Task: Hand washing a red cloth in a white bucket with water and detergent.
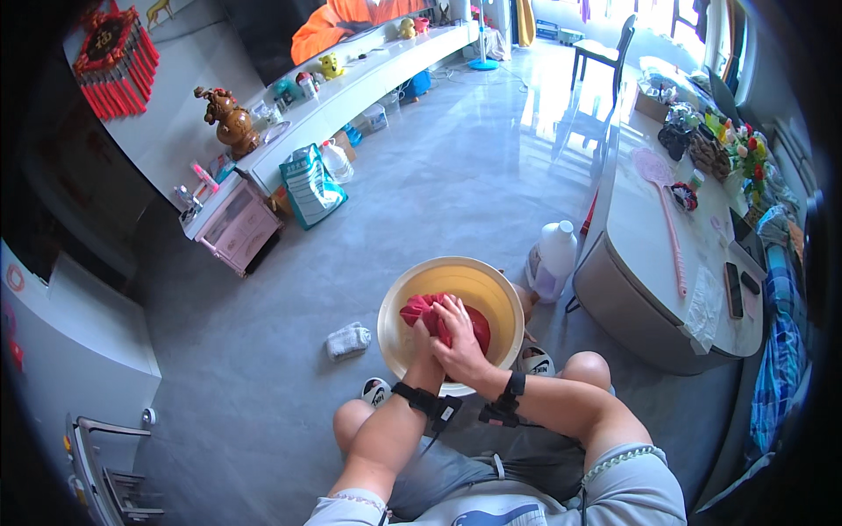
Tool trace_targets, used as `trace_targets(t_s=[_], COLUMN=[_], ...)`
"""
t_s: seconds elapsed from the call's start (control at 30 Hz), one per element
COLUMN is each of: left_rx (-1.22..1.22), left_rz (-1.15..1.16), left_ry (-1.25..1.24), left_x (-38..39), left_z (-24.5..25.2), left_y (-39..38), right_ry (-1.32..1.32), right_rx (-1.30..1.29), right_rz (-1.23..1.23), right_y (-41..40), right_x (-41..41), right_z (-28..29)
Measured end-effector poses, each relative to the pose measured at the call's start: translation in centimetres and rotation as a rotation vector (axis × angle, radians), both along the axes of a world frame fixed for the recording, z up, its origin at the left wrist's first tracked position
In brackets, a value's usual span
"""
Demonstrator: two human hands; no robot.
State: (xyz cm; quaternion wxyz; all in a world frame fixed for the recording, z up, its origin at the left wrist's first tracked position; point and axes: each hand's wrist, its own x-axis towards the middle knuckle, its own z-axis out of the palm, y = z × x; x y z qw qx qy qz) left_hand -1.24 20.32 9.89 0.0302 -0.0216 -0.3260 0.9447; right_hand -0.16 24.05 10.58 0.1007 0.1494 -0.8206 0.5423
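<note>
A round plastic basin with a yellowish inside stands on the floor between my feet. Over it, a wet-looking red cloth is bunched up in my two hands, and part of it hangs down into the basin. My left hand grips the bundle from the near left, its fingers largely hidden. Across the top of the cloth lies my right hand, fingers bent around it and overlapping the left. Each wrist wears a black strap with a small device.
A folded grey cloth lies left of the basin. To the right stands a plastic jug with purple liquid, beside a low table holding a pink fly swatter and a phone. A brown shape, partly hidden, is behind the basin.
</note>
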Motion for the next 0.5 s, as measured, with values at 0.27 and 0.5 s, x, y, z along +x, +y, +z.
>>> trace_targets(t_s=[0.27, 0.5], left_rx=[-1.327, -2.146], left_rz=[-0.206, 0.134], left_ry=[-0.341, 0.120], left_x=[-2.1, -2.6], left_z=[-2.2, -6.4], left_y=[-1.0, -7.5], right_ry=[-0.162, -0.066], right_rx=[0.170, 0.113], right_rz=[-0.329, -0.087], right_y=[2.8, -0.2], right_x=[-6.4, -1.6], right_z=[-0.7, 1.0])
